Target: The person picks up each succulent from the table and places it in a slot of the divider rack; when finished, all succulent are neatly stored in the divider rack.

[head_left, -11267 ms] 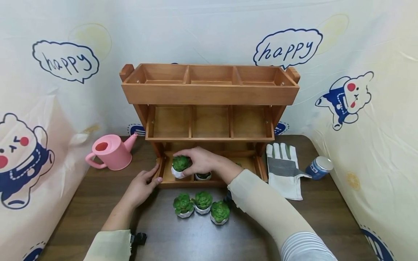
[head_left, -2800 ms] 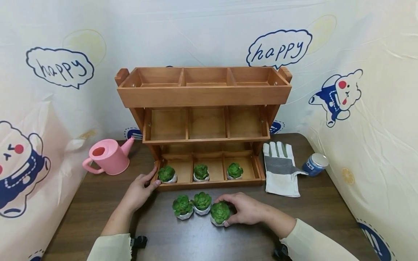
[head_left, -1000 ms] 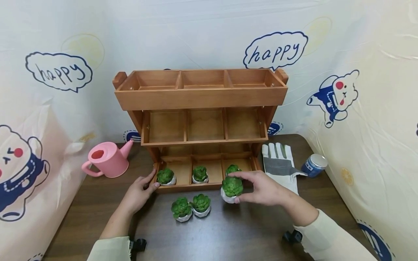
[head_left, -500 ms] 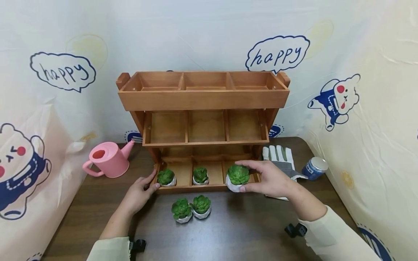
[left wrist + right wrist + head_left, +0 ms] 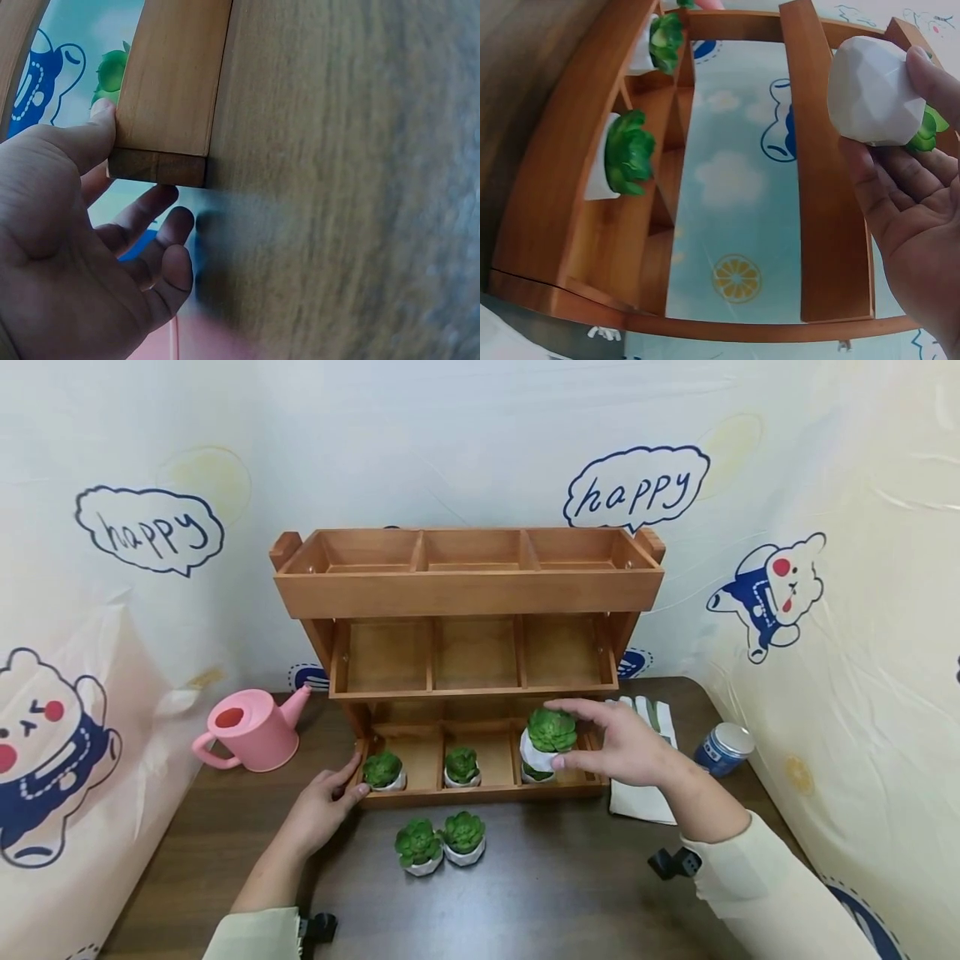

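Note:
A three-tier wooden planter shelf (image 5: pixel 468 595) stands at the back of the table, each tier split into three compartments. My right hand (image 5: pixel 633 747) holds a potted succulent (image 5: pixel 553 732) between thumb and fingers, raised in front of the bottom tier's right compartment. Below it, partly hidden, sits another potted succulent (image 5: pixel 536 772) in that compartment. A potted succulent (image 5: pixel 384 770) occupies the left compartment, and another potted succulent (image 5: pixel 461 766) the middle one. My left hand (image 5: pixel 318 806) grips the bottom tier's left front corner, its thumb against the front board (image 5: pixel 169 90) in the left wrist view.
Two potted succulents (image 5: pixel 418 846) stand side by side on the table before the shelf. A pink watering can (image 5: pixel 258 735) is at the left. On the right lie white-and-grey gloves (image 5: pixel 641 802), partly behind my right hand, and a blue jar (image 5: pixel 723 749).
My right hand has lifted the succulent from the table's front row and carried it up and slightly right, to the bottom tier's right compartment. My left hand keeps its place at the corner.

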A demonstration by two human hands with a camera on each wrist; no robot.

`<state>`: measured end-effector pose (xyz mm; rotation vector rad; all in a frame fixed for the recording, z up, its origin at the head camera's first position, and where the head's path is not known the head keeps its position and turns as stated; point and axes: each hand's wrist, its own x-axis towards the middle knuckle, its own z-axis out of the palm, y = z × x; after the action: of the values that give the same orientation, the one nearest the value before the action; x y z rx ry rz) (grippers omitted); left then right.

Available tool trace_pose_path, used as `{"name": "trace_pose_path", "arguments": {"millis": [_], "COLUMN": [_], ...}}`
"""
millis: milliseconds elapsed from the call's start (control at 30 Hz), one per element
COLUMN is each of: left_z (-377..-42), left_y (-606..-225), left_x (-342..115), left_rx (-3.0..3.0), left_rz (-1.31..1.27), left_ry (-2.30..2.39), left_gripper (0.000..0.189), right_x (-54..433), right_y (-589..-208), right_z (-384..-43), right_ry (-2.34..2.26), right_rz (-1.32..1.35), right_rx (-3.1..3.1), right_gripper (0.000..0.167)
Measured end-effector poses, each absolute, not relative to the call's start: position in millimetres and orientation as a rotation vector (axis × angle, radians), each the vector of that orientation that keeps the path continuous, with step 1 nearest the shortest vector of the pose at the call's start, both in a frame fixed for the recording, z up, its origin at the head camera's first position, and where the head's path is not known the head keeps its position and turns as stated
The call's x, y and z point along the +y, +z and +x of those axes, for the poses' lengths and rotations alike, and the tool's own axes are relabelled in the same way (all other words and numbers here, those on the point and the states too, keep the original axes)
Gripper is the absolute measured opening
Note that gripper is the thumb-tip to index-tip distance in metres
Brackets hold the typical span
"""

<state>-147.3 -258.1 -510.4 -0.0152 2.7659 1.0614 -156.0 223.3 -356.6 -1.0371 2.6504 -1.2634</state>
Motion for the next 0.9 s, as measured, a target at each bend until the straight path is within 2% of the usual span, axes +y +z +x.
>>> {"name": "trace_pose_path", "arguments": {"millis": [667, 900], "left_z": [-147.9, -148.7], "left_y": [-513.0, -512.1], "left_x": [-259.8, -260.0], "left_rx": [2.761, 2.765], "left_rz": [-0.018, -0.017], "left_ry": [1.059, 1.053], "left_gripper": [0.074, 0.074], "right_x": [233.1, 232.4], "right_y": [-323.8, -322.4], "right_z": [-181.0, -190.1], "right_ry": [-1.267, -1.341], "right_rz": [-0.976, -0.846], "right_rx": [2.836, 2.879], "right_gripper": [0.066, 0.066]}}
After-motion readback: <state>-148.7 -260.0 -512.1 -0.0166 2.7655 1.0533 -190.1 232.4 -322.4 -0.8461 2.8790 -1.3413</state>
